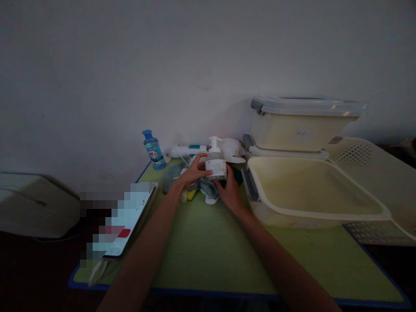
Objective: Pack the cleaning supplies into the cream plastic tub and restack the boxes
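Note:
A clear pump bottle (216,164) with a white pump head and a pale label stands upright between my two hands. My left hand (194,172) is closed on its left side, fingers behind and thumb at the label. My right hand (230,190) holds it from the lower right, with part of the fingers hidden behind it. Grey mesh cloths (173,175) lie beneath and behind my left hand, with a yellow item (191,195) by them. Behind them a white bottle (188,150) lies on its side, and a white plastic bag (231,148) rests against the wall.
A blue bottle (154,151) stands at the back left. On the left lies a tablet (130,221) with a lit screen, partly blurred out. An open clear storage box (305,219) sits on the right, with a lidded box (299,130) behind it and a perforated white basket (383,173) alongside.

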### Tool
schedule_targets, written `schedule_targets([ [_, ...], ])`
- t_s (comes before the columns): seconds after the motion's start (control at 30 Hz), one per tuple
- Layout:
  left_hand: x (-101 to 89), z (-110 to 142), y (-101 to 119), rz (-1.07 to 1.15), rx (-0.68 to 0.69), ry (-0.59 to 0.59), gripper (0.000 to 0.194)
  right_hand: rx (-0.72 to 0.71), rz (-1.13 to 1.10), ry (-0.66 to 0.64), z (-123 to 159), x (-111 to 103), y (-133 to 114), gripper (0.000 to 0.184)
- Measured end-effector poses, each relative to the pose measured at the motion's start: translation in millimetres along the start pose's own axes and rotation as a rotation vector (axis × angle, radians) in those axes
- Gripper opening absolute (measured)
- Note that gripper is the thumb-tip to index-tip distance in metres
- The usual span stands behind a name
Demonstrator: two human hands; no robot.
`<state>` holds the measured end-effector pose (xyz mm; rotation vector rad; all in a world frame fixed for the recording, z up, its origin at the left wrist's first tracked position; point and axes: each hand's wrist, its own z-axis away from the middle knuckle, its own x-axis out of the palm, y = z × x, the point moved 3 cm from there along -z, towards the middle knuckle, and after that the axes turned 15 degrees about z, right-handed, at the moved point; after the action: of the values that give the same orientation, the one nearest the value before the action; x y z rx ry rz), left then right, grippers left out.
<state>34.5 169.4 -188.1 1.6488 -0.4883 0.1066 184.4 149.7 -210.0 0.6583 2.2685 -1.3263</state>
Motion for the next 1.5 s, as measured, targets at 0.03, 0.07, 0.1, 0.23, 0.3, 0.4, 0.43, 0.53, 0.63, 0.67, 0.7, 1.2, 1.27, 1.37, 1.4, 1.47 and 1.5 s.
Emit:
schedule_targets([
  [0.03, -0.5, 0, -1, 0.015, -0.007, -0.01, 0.077, -0.012, 0.009, 0.0, 0, 0, 0, 0.064],
  [0.07, -1.1, -1, -2, 0.022, -0.009, -0.014, 0.079, -0.024, 0.016, 0.0, 0, 0, -1, 0.064],
  [0.1, -1.7, -1, -3, 0.025, -0.004, -0.017, 0.081, -0.035, 0.021, 0.0, 0, 0, -1, 0.064],
  [0.23, -2.2, -4, -4, 0.009, 0.024, -0.041, 0.081, -0.06, 0.033, 0.001, 1, 0, -3, 0.065],
  [0.3, -1.0, -5, -4, -0.01, 0.016, -0.046, 0.08, -0.067, 0.049, 0.001, 2, -1, -3, 0.064],
  [0.4, 2.5, -6, -4, -0.095, 0.015, 0.005, 0.081, -0.082, 0.06, -0.005, 3, -1, -3, 0.061],
  [0.43, 4.4, -5, -2, -0.131, 0.034, 0.029, 0.081, -0.088, 0.047, -0.005, 3, -1, -3, 0.061],
  [0.53, 11.8, -5, 5, -0.199, 0.114, 0.085, 0.076, -0.114, -0.034, 0.006, 4, -1, -3, 0.063],
  [0.63, 18.5, -4, 16, -0.214, 0.186, 0.117, 0.077, -0.147, -0.091, 0.043, 5, 0, -5, 0.066],
  [0.67, 20.2, -4, 21, -0.222, 0.21, 0.123, 0.079, -0.158, -0.099, 0.053, 5, 0, -6, 0.066],
  [0.7, 21.5, -3, 27, -0.24, 0.234, 0.133, 0.082, -0.171, -0.1, 0.059, 6, 0, -7, 0.066],
  [1.2, -13.3, 28, 111, -0.148, 0.441, 0.426, 0.047, -0.769, 0.243, 0.039, 29, -10, -61, 0.021],
  [1.27, -24.7, 36, 117, -0.147, 0.434, 0.436, 0.045, -0.877, 0.353, -0.1, 30, 1, -79, 0.022],
  [1.37, -39.4, 48, 123, -0.144, 0.424, 0.466, 0.042, -0.864, 0.487, -0.277, 25, 25, -105, 0.021],
  [1.4, -43.6, 51, 124, -0.142, 0.418, 0.481, 0.042, -0.841, 0.503, -0.294, 23, 33, -112, 0.021],
  [1.47, -50.7, 55, 123, -0.151, 0.39, 0.514, 0.041, -0.827, 0.518, -0.319, 18, 52, -122, 0.023],
  [1.5, -53.5, 56, 123, -0.164, 0.37, 0.535, 0.041, -0.822, 0.527, -0.328, 15, 61, -125, 0.025],
])
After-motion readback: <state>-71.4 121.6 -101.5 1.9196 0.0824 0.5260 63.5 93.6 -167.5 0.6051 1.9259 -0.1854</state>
